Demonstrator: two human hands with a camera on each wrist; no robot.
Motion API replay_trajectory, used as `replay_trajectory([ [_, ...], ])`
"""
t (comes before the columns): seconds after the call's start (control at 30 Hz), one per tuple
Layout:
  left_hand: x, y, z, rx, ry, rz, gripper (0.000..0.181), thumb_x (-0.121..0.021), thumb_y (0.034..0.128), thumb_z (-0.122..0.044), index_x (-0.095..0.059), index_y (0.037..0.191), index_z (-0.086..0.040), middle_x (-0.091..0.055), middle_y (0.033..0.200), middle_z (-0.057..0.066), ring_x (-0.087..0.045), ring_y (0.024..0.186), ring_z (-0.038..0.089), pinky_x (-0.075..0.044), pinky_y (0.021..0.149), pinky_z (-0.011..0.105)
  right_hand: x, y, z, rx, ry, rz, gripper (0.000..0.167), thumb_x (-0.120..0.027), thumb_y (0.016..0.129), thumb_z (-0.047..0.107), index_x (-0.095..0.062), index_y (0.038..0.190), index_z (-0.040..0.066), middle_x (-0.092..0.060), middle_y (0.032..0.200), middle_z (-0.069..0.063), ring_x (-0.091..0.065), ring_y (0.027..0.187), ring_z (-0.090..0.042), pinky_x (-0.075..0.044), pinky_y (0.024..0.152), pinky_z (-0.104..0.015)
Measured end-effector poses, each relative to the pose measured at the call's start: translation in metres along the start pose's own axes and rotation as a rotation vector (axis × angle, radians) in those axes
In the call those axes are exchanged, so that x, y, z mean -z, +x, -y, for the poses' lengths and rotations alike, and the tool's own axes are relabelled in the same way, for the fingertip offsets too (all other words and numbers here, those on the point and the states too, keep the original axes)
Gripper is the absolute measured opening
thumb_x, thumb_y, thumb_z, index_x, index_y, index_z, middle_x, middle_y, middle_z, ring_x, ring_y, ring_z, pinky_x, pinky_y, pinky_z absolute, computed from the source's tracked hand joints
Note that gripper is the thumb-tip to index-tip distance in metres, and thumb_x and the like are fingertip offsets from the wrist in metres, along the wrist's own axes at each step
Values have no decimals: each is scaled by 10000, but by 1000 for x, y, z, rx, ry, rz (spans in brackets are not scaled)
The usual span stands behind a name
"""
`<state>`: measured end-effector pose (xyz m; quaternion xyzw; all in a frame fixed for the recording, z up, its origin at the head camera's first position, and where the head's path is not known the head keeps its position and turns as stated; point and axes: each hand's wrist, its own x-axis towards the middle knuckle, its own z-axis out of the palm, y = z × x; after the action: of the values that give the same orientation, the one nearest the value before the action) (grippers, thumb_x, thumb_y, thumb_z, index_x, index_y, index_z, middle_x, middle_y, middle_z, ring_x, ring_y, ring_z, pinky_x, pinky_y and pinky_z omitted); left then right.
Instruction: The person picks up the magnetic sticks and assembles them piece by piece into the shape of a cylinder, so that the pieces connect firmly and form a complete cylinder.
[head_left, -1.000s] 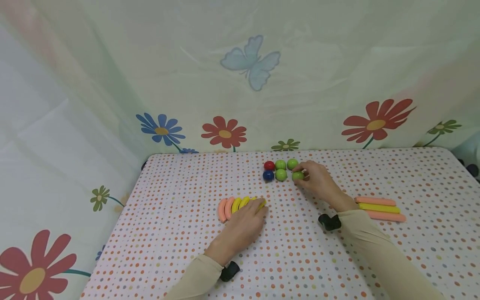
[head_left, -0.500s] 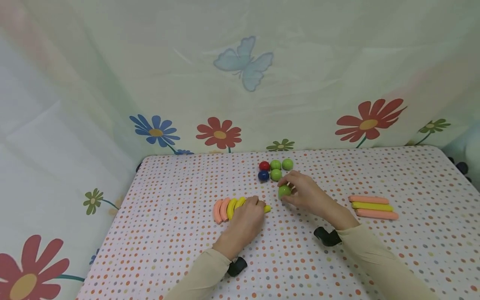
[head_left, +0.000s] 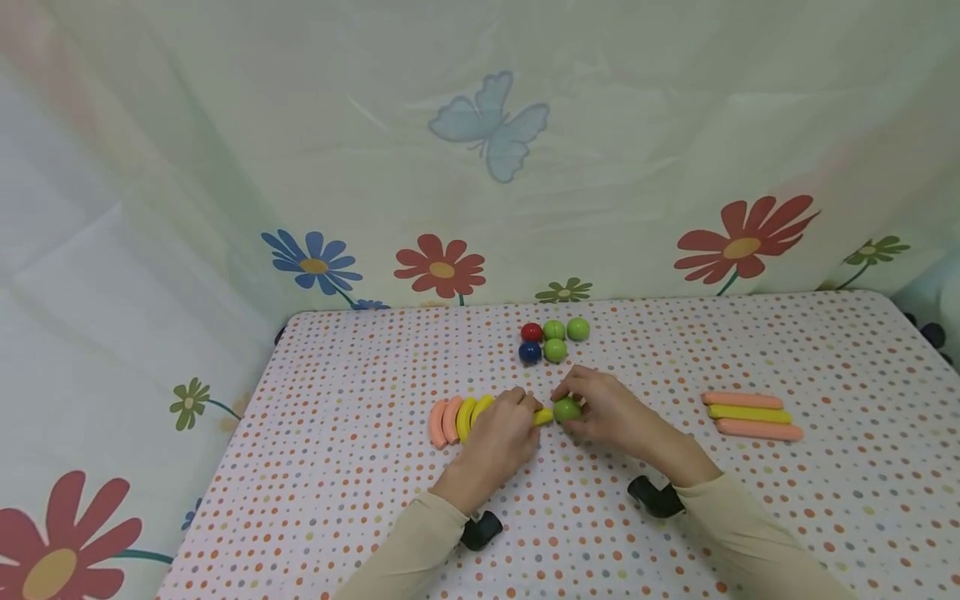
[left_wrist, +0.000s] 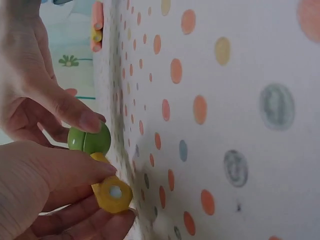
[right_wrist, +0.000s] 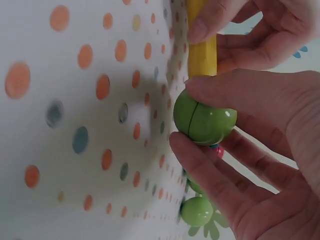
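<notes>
In the head view my left hand pinches a yellow stick between thumb and fingers. Its near end in the left wrist view shows a pale round spot set in a yellow face. My right hand grips a green ball with a seam around it. In the right wrist view the ball meets the end of the yellow stick, though the right thumb partly covers the joint. Left of my left hand lies a row of curved sticks, salmon and yellow, partly hidden by it.
Toward the back of the dotted table sit a red ball, a blue ball and three green balls. At the right lie two straight salmon sticks with a yellow straight stick between them.
My right hand has brought the green ball from the ball group toward me, to the yellow stick's end. My left hand has lifted the yellow stick from the curved row and shifted slightly right.
</notes>
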<state>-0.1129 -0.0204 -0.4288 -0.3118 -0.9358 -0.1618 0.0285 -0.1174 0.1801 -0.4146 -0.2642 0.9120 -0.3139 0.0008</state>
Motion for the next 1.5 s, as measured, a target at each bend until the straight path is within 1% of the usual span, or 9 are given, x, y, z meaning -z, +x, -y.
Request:
replay_trajectory([
  [0.13,0,0,0,0,-9,-5,161,-776,928,-61,-755,1081,-13,-675,988,62,-642,872,142,-555,741,206,-4,-1,-1,21,5,-3,267,-834,779,-88,-729,1010,-6,-645,989,-62,-640,874,-193,-562,690,-266],
  [0.3,-2,0,-1,1,-47,-4,175,-780,928,-49,-761,1094,2,-678,1000,68,-652,898,147,-559,774,205,-5,-1,-3,9,13,25,255,-808,803,-70,-748,1035,16,-644,973,-24,-556,805,-117,-495,666,-250],
  [0.43,-4,0,-1,1,-70,0,169,-774,936,-46,-758,1096,6,-675,1015,69,-655,916,147,-561,787,206,-5,-1,-3,0,23,45,232,-803,827,-40,-766,1045,31,-646,937,17,-544,785,-80,-502,684,-263],
  [0.7,-4,1,-3,-20,-87,-10,148,-781,938,-58,-749,1077,-17,-680,1043,68,-655,931,142,-554,801,181,-8,-4,-2,-74,-8,23,141,-822,851,13,-766,970,64,-654,920,30,-574,809,-90,-523,708,-298],
  [0.83,-2,5,-2,-10,-166,18,201,-775,959,-102,-730,1129,-4,-667,1075,83,-640,908,126,-540,781,160,-8,-6,-2,-126,-66,5,142,-839,836,46,-756,943,89,-652,928,22,-577,827,-119,-523,732,-340],
  [0.97,5,15,3,41,-206,23,248,-741,1000,-182,-715,1177,-10,-645,1113,75,-600,862,95,-520,728,165,-6,-9,-3,-190,-85,-2,151,-850,830,69,-753,945,87,-658,948,-2,-591,841,-157,-533,738,-372],
  [1.17,9,43,18,72,-72,-18,292,-659,1053,-209,-678,1266,-10,-600,1199,96,-596,1012,161,-553,741,218,0,-18,-7,-295,-104,-14,152,-844,848,101,-755,962,54,-657,928,-23,-574,792,-160,-508,686,-352],
  [1.33,11,63,29,97,46,54,370,-633,1067,-210,-618,1377,-8,-559,1306,146,-572,1138,237,-596,822,293,6,-27,-12,-336,-127,-14,177,-841,864,125,-743,984,39,-630,896,-14,-541,757,-149,-484,654,-346],
  [1.5,14,69,33,104,31,124,395,-629,1071,-223,-589,1421,-45,-564,1309,148,-581,1115,238,-596,868,339,9,-34,-15,-347,-104,-22,174,-837,873,110,-735,987,28,-624,891,-24,-530,758,-157,-474,658,-356],
])
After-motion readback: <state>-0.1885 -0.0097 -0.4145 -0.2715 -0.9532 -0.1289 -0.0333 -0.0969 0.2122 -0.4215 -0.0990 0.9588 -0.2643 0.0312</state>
